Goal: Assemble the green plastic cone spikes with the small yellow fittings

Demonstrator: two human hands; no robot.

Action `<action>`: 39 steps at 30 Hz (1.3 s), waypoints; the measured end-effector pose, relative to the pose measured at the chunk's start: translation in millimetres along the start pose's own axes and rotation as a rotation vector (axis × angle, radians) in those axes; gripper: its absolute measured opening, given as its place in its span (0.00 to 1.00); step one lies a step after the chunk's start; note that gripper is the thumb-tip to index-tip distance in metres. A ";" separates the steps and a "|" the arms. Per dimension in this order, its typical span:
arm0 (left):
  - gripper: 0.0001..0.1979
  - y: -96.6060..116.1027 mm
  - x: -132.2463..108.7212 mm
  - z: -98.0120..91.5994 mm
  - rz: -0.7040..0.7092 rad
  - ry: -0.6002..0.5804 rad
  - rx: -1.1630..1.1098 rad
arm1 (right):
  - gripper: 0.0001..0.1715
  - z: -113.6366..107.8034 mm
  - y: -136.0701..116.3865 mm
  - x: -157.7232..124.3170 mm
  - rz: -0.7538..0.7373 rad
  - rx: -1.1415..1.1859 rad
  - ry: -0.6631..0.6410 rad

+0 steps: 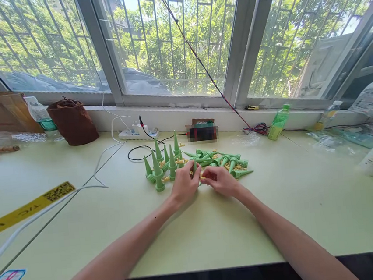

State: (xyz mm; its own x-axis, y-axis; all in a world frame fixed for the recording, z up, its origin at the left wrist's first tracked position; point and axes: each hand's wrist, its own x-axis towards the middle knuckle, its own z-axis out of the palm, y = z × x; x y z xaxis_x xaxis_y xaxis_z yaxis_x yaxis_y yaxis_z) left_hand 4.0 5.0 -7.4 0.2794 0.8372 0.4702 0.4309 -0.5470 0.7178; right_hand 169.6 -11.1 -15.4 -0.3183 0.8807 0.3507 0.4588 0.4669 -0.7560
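Note:
My left hand (184, 183) is closed around a green plastic spike (194, 165), whose pointed tip stands up between thumb and fingers. Close beside it, my right hand (221, 181) pinches a small yellow piece (203, 178) against the spike's side; whether it sits in the spike is hidden by the fingers. Left of my hands, several green spikes with yellow side pieces stand upright, among them a tall one (157, 171). Behind and right of my hands lies a loose pile of green spikes (233, 164), with small yellow pieces (240, 167) among them.
The pale table (196, 240) runs up to the window ledge. At the back are a power strip (153, 133), a partly blurred dark box (202, 132) and a green bottle (279, 122). A brown bag (72, 121) stands left; a white cable (98, 166) crosses the table there.

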 end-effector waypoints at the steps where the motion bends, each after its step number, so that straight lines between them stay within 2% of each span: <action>1: 0.10 -0.4 -0.1 0.1 0.001 -0.005 0.005 | 0.09 0.2 0.3 -0.2 0.004 0.003 0.002; 17: 0.11 -2.0 -0.7 0.6 0.024 -0.067 -0.004 | 0.12 0.8 7.0 -1.1 -0.042 -0.062 -0.049; 39: 0.10 -1.4 -0.7 0.4 0.018 -0.103 -0.028 | 0.13 -1.9 6.5 -0.4 -0.020 -0.069 -0.032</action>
State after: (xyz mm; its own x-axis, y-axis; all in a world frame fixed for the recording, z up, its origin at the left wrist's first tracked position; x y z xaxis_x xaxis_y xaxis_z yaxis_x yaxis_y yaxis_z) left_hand 3.6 5.2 -9.0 0.3740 0.8222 0.4290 0.4016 -0.5606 0.7242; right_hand 174.2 -8.3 -19.3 -0.3538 0.8685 0.3473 0.5075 0.4901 -0.7087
